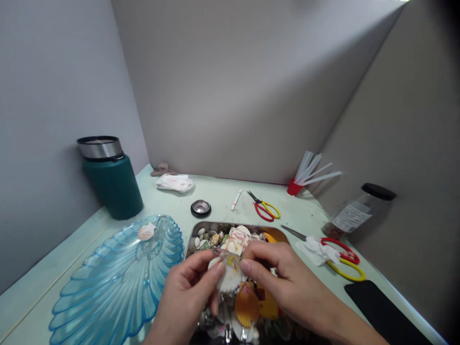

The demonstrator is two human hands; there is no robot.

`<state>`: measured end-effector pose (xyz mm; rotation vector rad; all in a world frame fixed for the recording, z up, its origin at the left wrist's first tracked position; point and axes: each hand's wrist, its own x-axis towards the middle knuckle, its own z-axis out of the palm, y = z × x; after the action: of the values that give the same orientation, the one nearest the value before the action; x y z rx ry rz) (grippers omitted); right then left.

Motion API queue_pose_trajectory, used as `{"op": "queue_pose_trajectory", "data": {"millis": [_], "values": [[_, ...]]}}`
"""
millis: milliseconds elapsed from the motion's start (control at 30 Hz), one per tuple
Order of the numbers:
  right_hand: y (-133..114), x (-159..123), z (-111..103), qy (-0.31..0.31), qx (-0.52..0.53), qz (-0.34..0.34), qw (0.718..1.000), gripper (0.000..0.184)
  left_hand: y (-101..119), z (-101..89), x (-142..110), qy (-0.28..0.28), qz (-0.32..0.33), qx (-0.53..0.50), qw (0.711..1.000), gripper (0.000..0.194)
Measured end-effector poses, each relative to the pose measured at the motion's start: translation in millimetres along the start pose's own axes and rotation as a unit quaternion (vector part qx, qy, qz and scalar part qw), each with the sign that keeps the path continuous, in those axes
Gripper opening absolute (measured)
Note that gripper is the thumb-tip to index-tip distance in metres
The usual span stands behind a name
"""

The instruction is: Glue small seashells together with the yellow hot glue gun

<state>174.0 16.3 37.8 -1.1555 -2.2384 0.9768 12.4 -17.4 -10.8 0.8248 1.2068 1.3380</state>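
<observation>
A white scallop shell point(231, 281) is pinched between my two hands, above a metal tray point(215, 224) filled with shells. My left hand point(185, 294) grips its left side with thumb and fingers. At its upper right edge, my right hand point(287, 273) closes thumb and forefinger. Something small, clear and yellowish shows on the shell's top edge; I cannot make out what it is. Just below lies an orange scallop shell point(247, 306) beside a yellow piece point(269, 304). Patterned shells point(240, 235) and white pebbles point(200, 237) fill the tray's far side.
To the left is a blue shell-shaped dish point(108, 287) bearing a small scallop shell point(146, 232), with a green flask point(113, 187) behind. Small scissors point(264, 206), larger scissors point(345, 256), a red cup of glue sticks point(295, 187), a tilted jar point(354, 215) and a black phone-like slab point(381, 306) lie rightward.
</observation>
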Motion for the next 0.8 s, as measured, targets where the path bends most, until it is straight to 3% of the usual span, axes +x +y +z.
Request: {"op": "queue_pose_trajectory", "data": {"millis": [800], "values": [[-0.1, 0.0, 2.1, -0.002, -0.008, 0.011, 1.000, 0.030, 1.5, 2.6, -2.1, 0.024, -0.014, -0.016, 0.999, 0.024]]}}
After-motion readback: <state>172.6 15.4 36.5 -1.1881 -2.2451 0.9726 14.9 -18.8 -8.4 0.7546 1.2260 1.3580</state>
